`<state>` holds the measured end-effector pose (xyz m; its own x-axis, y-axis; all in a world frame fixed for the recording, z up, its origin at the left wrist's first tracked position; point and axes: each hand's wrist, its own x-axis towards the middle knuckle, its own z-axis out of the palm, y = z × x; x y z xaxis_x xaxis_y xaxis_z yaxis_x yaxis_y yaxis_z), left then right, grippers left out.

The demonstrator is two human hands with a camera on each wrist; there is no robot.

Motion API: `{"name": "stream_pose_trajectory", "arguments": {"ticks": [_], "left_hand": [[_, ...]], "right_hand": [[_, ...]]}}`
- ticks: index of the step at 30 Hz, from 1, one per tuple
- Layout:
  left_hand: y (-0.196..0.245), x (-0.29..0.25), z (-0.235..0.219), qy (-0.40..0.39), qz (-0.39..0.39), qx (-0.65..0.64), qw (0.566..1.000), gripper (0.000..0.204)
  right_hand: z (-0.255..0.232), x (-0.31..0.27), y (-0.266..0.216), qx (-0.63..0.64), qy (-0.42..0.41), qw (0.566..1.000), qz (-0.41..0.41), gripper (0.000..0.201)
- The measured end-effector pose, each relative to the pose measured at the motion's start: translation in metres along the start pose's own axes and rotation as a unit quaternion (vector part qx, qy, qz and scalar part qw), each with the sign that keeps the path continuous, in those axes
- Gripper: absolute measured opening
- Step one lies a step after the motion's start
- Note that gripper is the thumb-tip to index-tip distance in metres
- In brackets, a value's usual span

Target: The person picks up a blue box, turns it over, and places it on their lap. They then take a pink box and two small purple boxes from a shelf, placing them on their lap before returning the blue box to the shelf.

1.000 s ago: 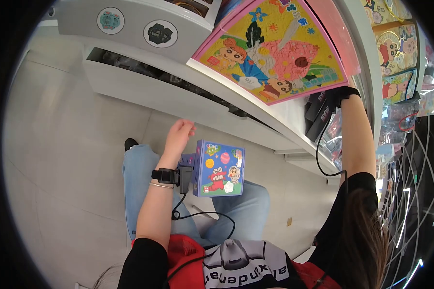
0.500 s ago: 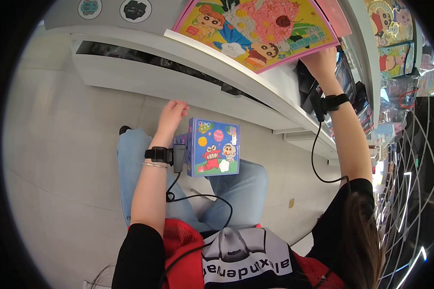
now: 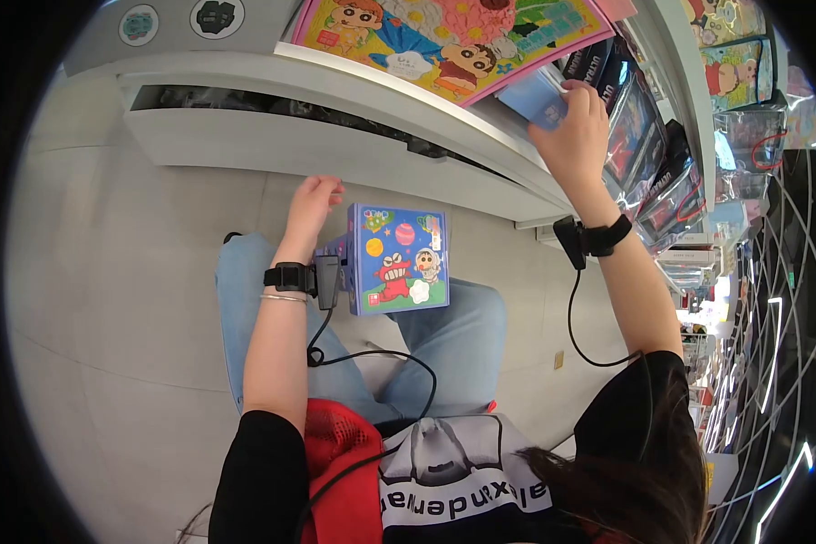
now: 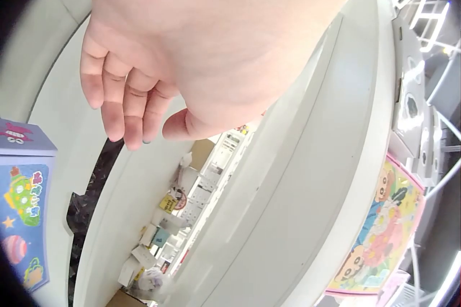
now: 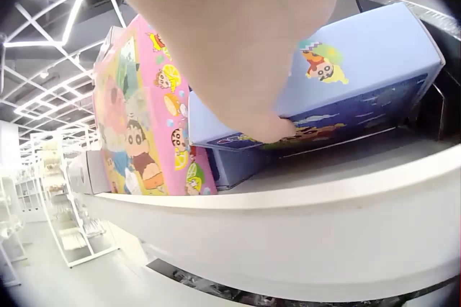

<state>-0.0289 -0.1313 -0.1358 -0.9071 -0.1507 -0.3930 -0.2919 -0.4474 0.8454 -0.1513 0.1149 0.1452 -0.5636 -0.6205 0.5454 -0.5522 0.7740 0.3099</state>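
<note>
R hand (image 3: 576, 136) grips lt-blue box (image 3: 530, 98), thumb on its near side; box is tilted at wht shelf (image 5: 324, 213), can't tell if touching. Big pink-edged box (image 3: 444, 41) L of it, blk ULTRAMAN pkgs (image 3: 618, 72) just R. L hand (image 3: 313, 207) hangs w/ fingers loosely bent, holding nothing, nr purple-blue box (image 3: 399, 258) over person's knees.

Light-blue box (image 5: 378, 44): smooth printed card, soft sheen. Purple-blue cartoon box (image 3: 401, 261): smooth printed card. Pink-edged cartoon box (image 3: 440, 54): printed card, slightly glossy. White shelf (image 5: 310, 228): smooth, satin. Jeans (image 3: 467, 331): faded denim. Bracelet (image 3: 284, 297): shiny metal. Floor (image 3: 109, 245): smooth tile, low sheen.
</note>
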Motion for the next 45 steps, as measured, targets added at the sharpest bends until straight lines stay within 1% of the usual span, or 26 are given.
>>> {"name": "stream_pose_trajectory", "arguments": {"ticks": [4, 9, 11, 15, 16, 17, 18, 20, 22, 24, 26, 28, 29, 30, 32, 34, 35, 36, 38, 39, 40, 41, 42, 44, 45], "left_hand": [[-0.001, 0.001, -0.002, 0.001, 0.001, 0.009, 1.000, 0.028], [0.000, 0.000, -0.003, 0.008, 0.008, 0.003, 1.000, 0.026], [0.004, -0.005, -0.002, 0.020, 0.032, -0.009, 0.999, 0.027], [0.000, -0.001, -0.004, 0.025, 0.024, -0.015, 0.999, 0.028], [0.002, -0.002, -0.003, 0.020, 0.035, -0.017, 0.999, 0.029], [0.002, -0.004, -0.003, 0.015, 0.044, -0.019, 0.999, 0.031], [0.001, -0.005, -0.003, 0.016, 0.034, -0.012, 0.999, 0.031], [0.002, -0.003, -0.003, 0.005, 0.032, -0.014, 0.999, 0.031], [0.002, -0.002, -0.005, 0.006, 0.027, -0.011, 1.000, 0.031], [0.000, 0.000, -0.007, 0.006, 0.022, -0.009, 1.000, 0.031], [-0.001, 0.001, -0.008, 0.028, 0.042, -0.013, 0.999, 0.031], [0.000, 0.000, -0.006, 0.031, 0.047, -0.014, 0.998, 0.030], [0.000, -0.001, -0.005, 0.035, 0.055, -0.020, 0.998, 0.030], [0.000, -0.001, -0.006, 0.033, 0.052, -0.015, 0.998, 0.030], [-0.002, -0.002, -0.003, 0.000, 0.056, -0.014, 0.998, 0.033], [-0.001, -0.006, 0.002, -0.023, 0.061, -0.005, 0.998, 0.033], [0.002, -0.009, 0.004, -0.042, 0.069, 0.000, 0.997, 0.034], [0.007, -0.014, 0.008, -0.047, 0.066, 0.005, 0.997, 0.034], [0.019, -0.024, 0.019, -0.097, 0.089, 0.038, 0.990, 0.038], [0.025, -0.030, 0.024, -0.104, 0.087, 0.045, 0.990, 0.038], [0.031, -0.036, 0.029, -0.146, 0.099, 0.028, 0.984, 0.041], [0.036, -0.044, 0.034, -0.189, 0.112, 0.012, 0.976, 0.044], [0.044, -0.053, 0.041, -0.197, 0.108, 0.020, 0.974, 0.044], [0.056, -0.073, 0.057, -0.293, 0.142, 0.011, 0.945, 0.054], [0.056, -0.080, 0.063, -0.299, 0.139, 0.027, 0.944, 0.054]], "right_hand": [[-0.015, -0.016, -0.012, 0.007, -0.014, 1.000, 0.009, 0.052], [-0.029, -0.030, -0.009, 0.088, 0.030, 0.996, 0.001, 0.053], [-0.035, -0.035, -0.010, 0.092, 0.044, 0.995, 0.005, 0.053], [-0.052, -0.042, -0.014, 0.088, 0.067, 0.994, 0.020, 0.054], [-0.058, -0.045, -0.016, 0.088, 0.077, 0.993, 0.024, 0.054], [-0.067, -0.047, -0.020, 0.080, 0.074, 0.993, 0.037, 0.053], [-0.075, -0.048, -0.025, 0.059, 0.074, 0.995, 0.041, 0.051], [-0.090, -0.052, -0.027, 0.064, 0.078, 0.993, 0.068, 0.049], [-0.104, -0.060, -0.028, 0.088, 0.074, 0.986, 0.117, 0.050], [-0.120, -0.072, -0.026, 0.091, 0.074, 0.985, 0.130, 0.051], [-0.135, -0.086, -0.022, 0.153, 0.086, 0.975, 0.136, 0.054], [-0.152, -0.099, -0.020, 0.201, 0.104, 0.969, 0.101, 0.055], [-0.163, -0.105, -0.019, 0.217, 0.099, 0.966, 0.103, 0.054], [-0.174, -0.108, -0.020, 0.227, 0.113, 0.960, 0.116, 0.053], [-0.198, -0.122, -0.027, 0.218, 0.113, 0.940, 0.238, 0.049], [-0.221, -0.132, -0.018, 0.247, 0.137, 0.917, 0.281, 0.050], [-0.233, -0.141, -0.010, 0.266, 0.121, 0.908, 0.299, 0.051], [-0.239, -0.144, -0.014, 0.262, 0.123, 0.907, 0.306, 0.051], [-0.246, -0.147, -0.019, 0.362, 0.112, 0.838, 0.392, 0.056], [-0.247, -0.164, -0.005, 0.353, 0.105, 0.826, 0.428, 0.059], [-0.242, -0.171, 0.001, 0.401, 0.078, 0.802, 0.436, 0.059], [-0.233, -0.179, -0.004, 0.403, 0.081, 0.778, 0.475, 0.060], [-0.221, -0.179, -0.014, 0.405, 0.084, 0.752, 0.514, 0.060], [-0.200, -0.182, -0.015, 0.471, -0.009, 0.713, 0.519, 0.062], [-0.186, -0.186, -0.014, 0.510, -0.028, 0.690, 0.512, 0.061]]}}
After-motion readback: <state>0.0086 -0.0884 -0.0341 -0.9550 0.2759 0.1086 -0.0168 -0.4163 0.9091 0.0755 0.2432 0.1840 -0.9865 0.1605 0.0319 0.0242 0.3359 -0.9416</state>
